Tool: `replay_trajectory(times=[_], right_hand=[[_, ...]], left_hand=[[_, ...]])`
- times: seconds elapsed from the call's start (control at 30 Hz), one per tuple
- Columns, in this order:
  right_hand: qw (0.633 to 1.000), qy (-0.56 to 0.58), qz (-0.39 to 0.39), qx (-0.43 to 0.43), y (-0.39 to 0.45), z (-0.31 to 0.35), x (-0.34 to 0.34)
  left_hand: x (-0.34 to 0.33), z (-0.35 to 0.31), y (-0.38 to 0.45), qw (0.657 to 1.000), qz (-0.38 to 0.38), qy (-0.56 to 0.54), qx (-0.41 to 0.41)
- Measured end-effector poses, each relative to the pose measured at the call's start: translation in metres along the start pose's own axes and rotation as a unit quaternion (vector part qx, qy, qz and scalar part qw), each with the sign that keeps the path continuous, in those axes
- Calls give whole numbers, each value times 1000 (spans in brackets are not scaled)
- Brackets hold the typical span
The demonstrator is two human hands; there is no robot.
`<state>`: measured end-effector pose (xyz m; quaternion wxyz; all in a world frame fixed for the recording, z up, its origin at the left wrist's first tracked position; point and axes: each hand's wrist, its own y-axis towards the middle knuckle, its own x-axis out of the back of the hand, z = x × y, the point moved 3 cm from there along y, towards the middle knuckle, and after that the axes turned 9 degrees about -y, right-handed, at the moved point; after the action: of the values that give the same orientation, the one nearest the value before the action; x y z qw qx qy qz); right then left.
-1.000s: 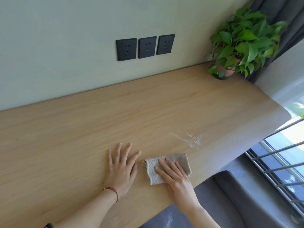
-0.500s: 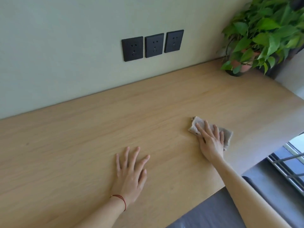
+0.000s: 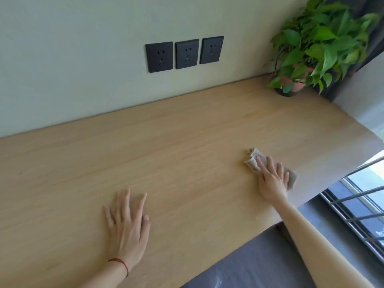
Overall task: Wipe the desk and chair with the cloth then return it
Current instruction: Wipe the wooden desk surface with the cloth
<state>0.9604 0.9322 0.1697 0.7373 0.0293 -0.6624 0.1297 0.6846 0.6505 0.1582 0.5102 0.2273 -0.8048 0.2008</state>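
Observation:
A light wooden desk (image 3: 187, 146) runs along the wall. A small beige cloth (image 3: 252, 161) lies bunched on the desk's right part, near its front edge. My right hand (image 3: 272, 179) presses flat on the cloth with fingers stretched over it, covering its middle. My left hand (image 3: 126, 223) rests flat on the bare desk at the lower left, fingers spread, holding nothing; a red string circles its wrist. A dark grey chair seat (image 3: 259, 267) shows below the desk's front edge.
A potted green plant (image 3: 311, 48) stands at the desk's far right corner. Three black wall sockets (image 3: 185, 53) sit above the desk. A window with metal bars (image 3: 357, 206) and a dark sill lies to the right, beyond the desk's end.
My right hand slid the cloth from beside my left hand out to the right and farther away, over the white smear, which no longer shows. My left hand stayed flat on the desk.

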Motion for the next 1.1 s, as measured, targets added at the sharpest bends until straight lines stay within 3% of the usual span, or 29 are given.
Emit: replay_trajectory(times=[0.1, 0.3, 0.4, 0.5, 0.57, 0.67, 0.73, 0.8, 0.9, 1.0, 1.1], right_hand=[[1000, 8, 13, -27, 51, 47, -6], [981, -17, -19, 195, -4, 180, -38], [944, -28, -19, 327, -87, 176, -47], [902, -77, -2, 425, -134, 113, -45], [910, -94, -18, 403, -107, 67, -28], [967, -91, -19, 236, -29, 30, -7], [993, -61, -13, 99, 20, 39, 0], [999, -25, 3, 22, 53, 72, 0], [998, -30, -4, 61, 67, 147, -15], [984, -35, -15, 174, 34, 216, -29], [955, -35, 6, 294, -34, 235, -39]], left_hand=[[-2, -4, 5, 1000, 1, 18, 8], [-3, 1, 6, 1000, 5, 29, 9], [1, -2, 2, 1000, -6, 2, 0], [3, -3, 1, 999, -25, -33, -24], [4, -6, 3, 998, -26, -50, -39], [5, -9, 3, 997, -31, -65, -42], [6, -11, 2, 996, -31, -67, -41], [6, -10, 2, 997, -27, -67, -42], [3, -6, 4, 996, -27, -71, -48], [1, -3, 5, 996, -30, -60, -50], [1, -2, 5, 997, -31, -53, -42]])
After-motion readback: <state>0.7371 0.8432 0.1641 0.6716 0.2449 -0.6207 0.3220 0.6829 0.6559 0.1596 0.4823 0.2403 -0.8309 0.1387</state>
